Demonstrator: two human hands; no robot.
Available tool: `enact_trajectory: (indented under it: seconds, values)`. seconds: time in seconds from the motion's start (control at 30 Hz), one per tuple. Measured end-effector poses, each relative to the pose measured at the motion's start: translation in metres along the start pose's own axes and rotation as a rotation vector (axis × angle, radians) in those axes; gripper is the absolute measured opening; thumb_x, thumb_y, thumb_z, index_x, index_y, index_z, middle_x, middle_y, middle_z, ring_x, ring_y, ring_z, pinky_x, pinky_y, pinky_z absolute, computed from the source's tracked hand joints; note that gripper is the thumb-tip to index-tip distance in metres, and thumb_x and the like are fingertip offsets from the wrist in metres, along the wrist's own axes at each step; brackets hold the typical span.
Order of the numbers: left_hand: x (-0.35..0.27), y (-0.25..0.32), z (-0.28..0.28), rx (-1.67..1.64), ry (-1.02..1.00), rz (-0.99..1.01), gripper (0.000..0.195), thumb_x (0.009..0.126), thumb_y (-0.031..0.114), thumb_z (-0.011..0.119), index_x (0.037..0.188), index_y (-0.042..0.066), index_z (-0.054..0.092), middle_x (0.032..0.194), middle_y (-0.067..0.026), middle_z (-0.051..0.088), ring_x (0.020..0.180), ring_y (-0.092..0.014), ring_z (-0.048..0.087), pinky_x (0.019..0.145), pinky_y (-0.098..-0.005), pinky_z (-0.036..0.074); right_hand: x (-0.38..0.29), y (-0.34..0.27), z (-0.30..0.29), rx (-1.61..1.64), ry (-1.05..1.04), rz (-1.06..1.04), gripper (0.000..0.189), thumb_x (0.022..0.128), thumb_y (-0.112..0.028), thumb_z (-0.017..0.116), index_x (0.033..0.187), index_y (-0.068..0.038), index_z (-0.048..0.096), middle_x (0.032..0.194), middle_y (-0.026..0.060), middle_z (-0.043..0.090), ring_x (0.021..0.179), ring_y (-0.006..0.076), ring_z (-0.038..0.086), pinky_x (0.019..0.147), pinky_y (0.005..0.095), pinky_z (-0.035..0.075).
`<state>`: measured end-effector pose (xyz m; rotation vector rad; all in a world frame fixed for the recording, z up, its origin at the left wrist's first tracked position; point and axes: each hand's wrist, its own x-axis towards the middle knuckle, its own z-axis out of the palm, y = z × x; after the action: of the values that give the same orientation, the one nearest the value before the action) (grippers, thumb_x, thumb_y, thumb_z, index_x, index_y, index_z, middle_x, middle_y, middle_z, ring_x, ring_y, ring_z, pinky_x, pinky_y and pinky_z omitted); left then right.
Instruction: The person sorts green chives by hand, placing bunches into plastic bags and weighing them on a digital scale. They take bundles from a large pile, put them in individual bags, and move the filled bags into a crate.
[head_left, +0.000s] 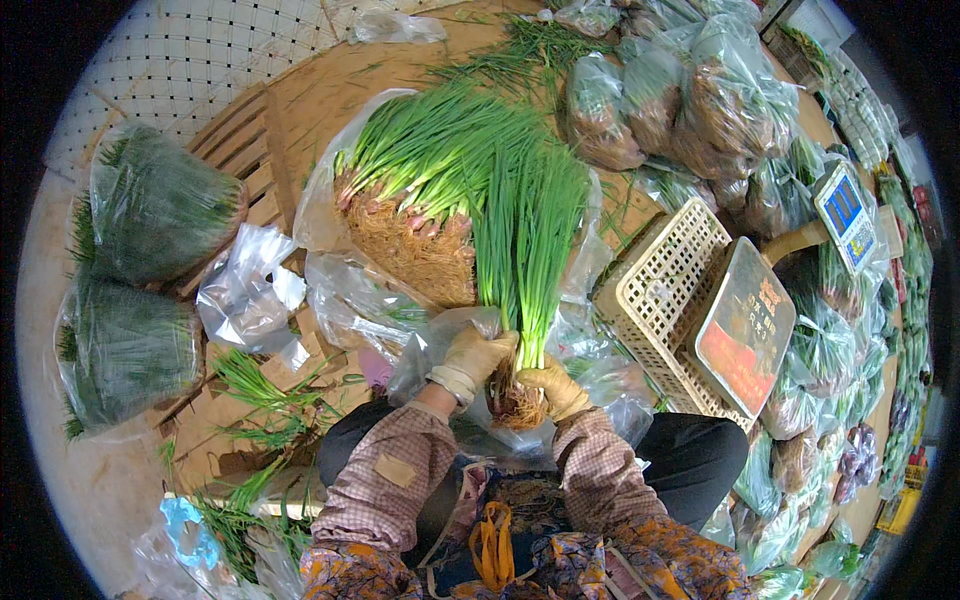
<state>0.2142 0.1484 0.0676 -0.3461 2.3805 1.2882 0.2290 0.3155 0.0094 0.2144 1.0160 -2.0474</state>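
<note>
My left hand (480, 360), in a pale glove, grips a bunch of scallions (525, 300) from its left side near the white stems. From the right, my right hand (559, 386), also gloved, holds the same bunch low, just above its brown roots. The bunch stands in front of my lap with its green leaves pointing away from me. Behind it, a large pile of scallions (442, 150) with reddish bulbs and matted roots lies on an opened clear plastic bag (330, 180). A bit of clear plastic bag (427, 352) lies against my left hand.
At the right, a digital scale (746, 330) rests by a cream plastic crate (660, 277). Bagged scallions (720, 97) are heaped beyond and along the right. Two large wrapped bundles of greens (161, 210) lie at the left, near a crumpled plastic bag (251, 289). Loose green leaves (262, 394) lie on cardboard.
</note>
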Motion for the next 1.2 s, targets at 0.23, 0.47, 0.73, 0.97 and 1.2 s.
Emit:
enact_trajectory:
  seconds: [0.23, 0.47, 0.73, 0.97, 1.2]
  values:
    - [-0.002, -0.010, 0.007, 0.376, -0.181, -0.083, 0.042, 0.072, 0.045, 0.057, 0.086, 0.006, 0.064, 0.085, -0.0221, 0.062, 0.082, -0.038, 0.060, 0.071, -0.0415, 0.048, 0.017, 0.013, -0.012, 0.562, 0.158, 0.158, 0.038, 0.076, -0.017, 0.061, 0.110, -0.004, 0.051, 0.083, 0.0075, 0.060, 0.073, 0.0197, 0.057, 0.066, 0.0328, 0.049]
    - [-0.018, -0.007, 0.004, 0.612, -0.342, 0.334, 0.029, 0.074, 0.028, 0.050, 0.083, 0.004, 0.064, 0.084, -0.0208, 0.062, 0.079, -0.037, 0.059, 0.073, -0.0438, 0.046, 0.011, 0.005, 0.022, 0.414, 0.101, 0.226, 0.035, 0.074, -0.017, 0.060, 0.105, 0.000, 0.054, 0.092, 0.0135, 0.062, 0.085, 0.0272, 0.061, 0.073, 0.0388, 0.051]
    - [-0.044, 0.021, -0.095, -0.651, 0.068, 0.147, 0.018, 0.082, 0.014, 0.052, 0.096, 0.008, 0.062, 0.061, -0.0016, 0.053, 0.045, -0.005, 0.042, 0.038, -0.0179, 0.030, -0.005, -0.021, -0.007, 0.501, -0.006, 0.082, 0.034, 0.071, -0.018, 0.060, 0.101, -0.003, 0.056, 0.087, 0.0120, 0.062, 0.074, 0.0266, 0.061, 0.064, 0.0409, 0.052]
    - [-0.069, -0.009, -0.147, -1.141, 0.122, -0.003, 0.042, 0.088, 0.018, 0.051, 0.127, 0.007, 0.039, 0.059, -0.0055, 0.054, 0.035, -0.003, 0.028, 0.032, -0.0159, 0.020, 0.011, -0.032, -0.020, 0.557, 0.253, -0.103, 0.027, 0.073, -0.025, 0.061, 0.096, -0.010, 0.055, 0.057, 0.0074, 0.057, 0.048, 0.0247, 0.055, 0.052, 0.0500, 0.049]
    - [-0.083, -0.007, -0.144, -1.380, -0.024, 0.151, 0.046, 0.089, 0.009, 0.045, 0.132, 0.005, 0.029, 0.057, -0.0072, 0.050, 0.036, -0.004, 0.031, 0.033, -0.0132, 0.022, 0.007, -0.071, 0.072, -0.169, -0.132, -0.186, 0.046, 0.070, -0.016, 0.062, 0.112, -0.004, 0.048, 0.091, 0.0162, 0.059, 0.063, 0.0240, 0.061, 0.059, 0.0322, 0.052]
